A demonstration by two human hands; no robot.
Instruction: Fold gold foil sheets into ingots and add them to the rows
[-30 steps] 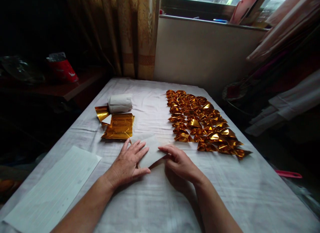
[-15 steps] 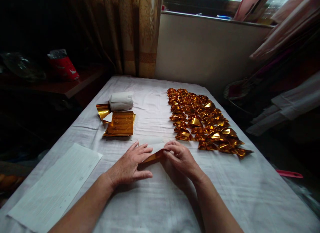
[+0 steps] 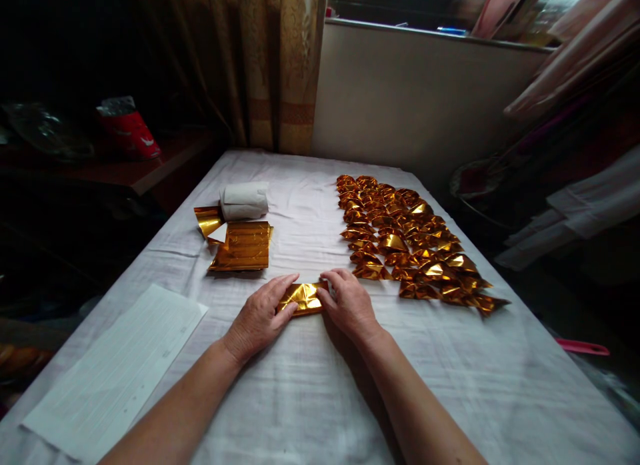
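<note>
A folded strip of gold foil paper lies flat on the white cloth, shiny side up, with creases across it. My left hand grips its left end, thumb on the near edge and fingers along the far edge. At the right end, my right hand holds it the same way, the thumb pressing on top. Beyond my left hand sits a stack of gold foil sheets. Rows of folded gold foil pieces cover the right side of the cloth.
A white roll stands behind the foil stack. A lined paper sheet lies at the left. Beyond the table are a dark side table with a red container, a curtain, and hanging clothes at right.
The paper showed its white side with a flap lifted by my right hand; now it is a narrow folded strip, gold side up. Both hands have closed in on its ends.
</note>
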